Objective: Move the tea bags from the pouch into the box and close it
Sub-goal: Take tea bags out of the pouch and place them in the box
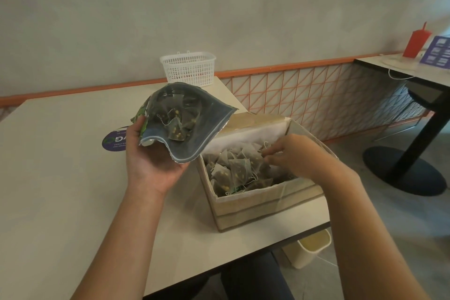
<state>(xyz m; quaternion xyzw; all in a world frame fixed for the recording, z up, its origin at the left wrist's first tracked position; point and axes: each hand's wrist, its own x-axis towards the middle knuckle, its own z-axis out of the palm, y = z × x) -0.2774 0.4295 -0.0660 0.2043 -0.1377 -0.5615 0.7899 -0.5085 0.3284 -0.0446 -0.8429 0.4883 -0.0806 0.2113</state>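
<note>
My left hand [148, 161] holds an open foil pouch [192, 126] above the table, its mouth facing me. Several dark pyramid tea bags [174, 120] lie inside the pouch. To the right stands an open cardboard box [255, 204] at the table's right edge, holding several tea bags [233, 168] in a pile. My right hand [292, 153] reaches into the box from the right, its fingertips pinched at the tea bags near the far side. The box's flaps stand open.
A white plastic basket [188, 68] stands at the back of the table [60, 178]. A purple round sticker [114, 141] lies under my left hand. A small bin [309, 248] sits on the floor below the table edge. Another table [399, 66] with a red bottle [416, 41] is at the far right.
</note>
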